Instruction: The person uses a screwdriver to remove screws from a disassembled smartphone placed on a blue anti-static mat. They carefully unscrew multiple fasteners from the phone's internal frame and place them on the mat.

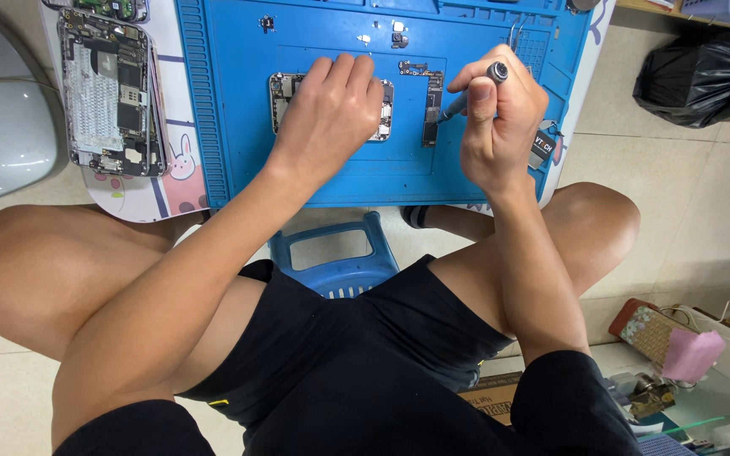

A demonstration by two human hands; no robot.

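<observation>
On the blue work mat [238, 127] covering the bench, our left hand [327, 114] lies flat over an opened phone shell [281, 91], fingers pressed together and bearing down so the shell stays put. Just right of it sits the long, narrow logic board [432, 110], near the middle of the mat. Our right hand [500, 127] pinches a slim screwdriver [466, 97] between thumb and fingertips, its tip touching, or nearly touching, the board; the angle hides the exact contact. We judge the board light, thin, stiff and easily damaged, best taken by its bare long edges rather than across its components. Tiny loose parts [398, 38] lie on the far side of the mat. Another stripped phone [111, 89] rests on the far left, beside a blue stool [335, 253] near our knees.
</observation>
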